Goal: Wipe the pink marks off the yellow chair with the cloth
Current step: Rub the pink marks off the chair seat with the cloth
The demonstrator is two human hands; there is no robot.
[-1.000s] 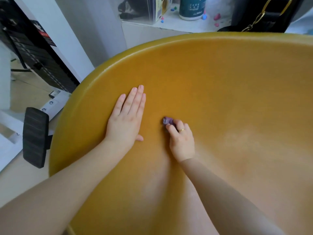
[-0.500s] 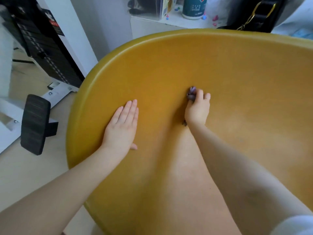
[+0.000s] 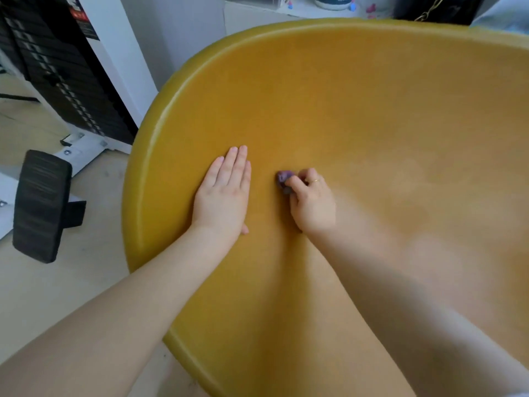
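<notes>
The yellow chair point(image 3: 357, 90) fills most of the view, its curved seat shell seen from above. My left hand point(image 3: 223, 193) lies flat on the seat, fingers straight and together, near the left rim. Just to its right my right hand point(image 3: 310, 200) grips a small bunched purple cloth point(image 3: 283, 177) and presses it against the seat; a ring shows on one finger. Most of the cloth is hidden under the curled fingers. A faint pale pinkish haze spreads over the seat right of that hand. I cannot make out any sharp pink marks.
Left of the chair stands a white frame holding a black weight stack point(image 3: 65, 81), with a black padded roller point(image 3: 40, 204) low over the pale floor. Behind the chair a white shelf point(image 3: 300, 10) carries a teal tub and small pink bits.
My right hand with the cloth went up the seat away from me, then came back down and left, ending beside my left hand. The left hand stayed flat on the seat.
</notes>
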